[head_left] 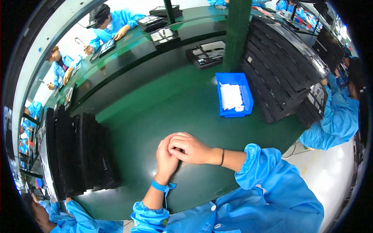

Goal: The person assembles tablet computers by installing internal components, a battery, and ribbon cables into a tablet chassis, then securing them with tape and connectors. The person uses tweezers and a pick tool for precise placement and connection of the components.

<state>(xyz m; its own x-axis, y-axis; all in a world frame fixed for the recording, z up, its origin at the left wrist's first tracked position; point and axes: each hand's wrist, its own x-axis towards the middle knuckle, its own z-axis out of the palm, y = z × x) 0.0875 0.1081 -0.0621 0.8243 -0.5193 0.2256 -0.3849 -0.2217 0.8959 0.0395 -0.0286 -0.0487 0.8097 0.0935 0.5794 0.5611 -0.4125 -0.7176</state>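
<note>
My left hand (pixel 166 158) and my right hand (pixel 190 148) rest together over the green table (pixel 155 120), near its front edge. The right one lies across the left, its fingers curled over it. Most of my left fingers are hidden beneath, and no object shows between the hands. A blue band with a loose tail circles my left wrist, and a thin dark band is on my right. Beyond my hands, to the right, a blue plastic bin (pixel 248 101) holds a heap of small white pieces (pixel 232 97).
Tall stacks of black trays stand at the right (pixel 272 66) and left (pixel 77 155). A single black tray (pixel 208 53) with light and dark parts lies at the back, beside a green post (pixel 236 35). People in blue smocks sit on both sides and across the table.
</note>
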